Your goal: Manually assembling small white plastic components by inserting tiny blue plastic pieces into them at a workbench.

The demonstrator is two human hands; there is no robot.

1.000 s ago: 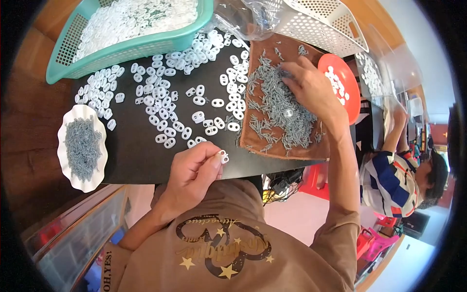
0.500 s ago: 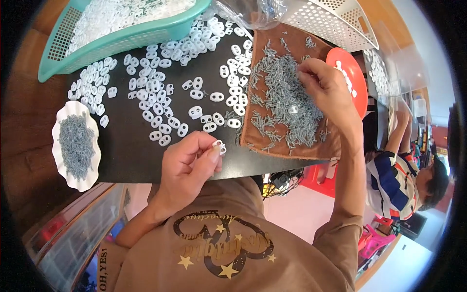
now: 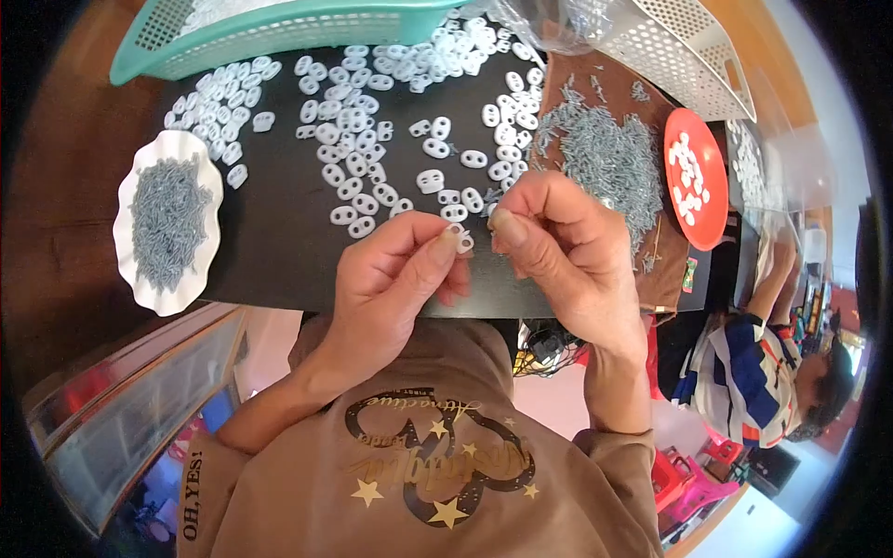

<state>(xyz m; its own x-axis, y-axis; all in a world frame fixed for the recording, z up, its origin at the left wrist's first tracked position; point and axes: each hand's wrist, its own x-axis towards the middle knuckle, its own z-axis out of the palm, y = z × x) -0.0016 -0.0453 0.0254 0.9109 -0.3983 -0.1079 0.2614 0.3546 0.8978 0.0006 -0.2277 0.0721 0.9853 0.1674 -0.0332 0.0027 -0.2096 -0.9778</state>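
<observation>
My left hand [image 3: 395, 279] pinches a small white two-hole plastic piece [image 3: 462, 240] between thumb and fingertips, above the near edge of the black table [image 3: 279, 251]. My right hand [image 3: 558, 246] faces it, fingertips closed on something small and grey, probably a metal clip, right beside the white piece. The two hands almost touch. Several more white plastic pieces [image 3: 358, 158] lie scattered on the table behind them. A heap of grey metal clips [image 3: 605, 158] covers a brown mat to the right.
A white scalloped plate [image 3: 139, 279] with grey clips sits at the left. A teal basket [image 3: 279, 28] and a white basket [image 3: 688, 56] stand at the back. A red plate [image 3: 698, 214] holds white pieces. Another person [image 3: 772, 372] sits at the right.
My right hand has left the clip heap and come in to meet my left hand. My left hand has lifted slightly with the white piece.
</observation>
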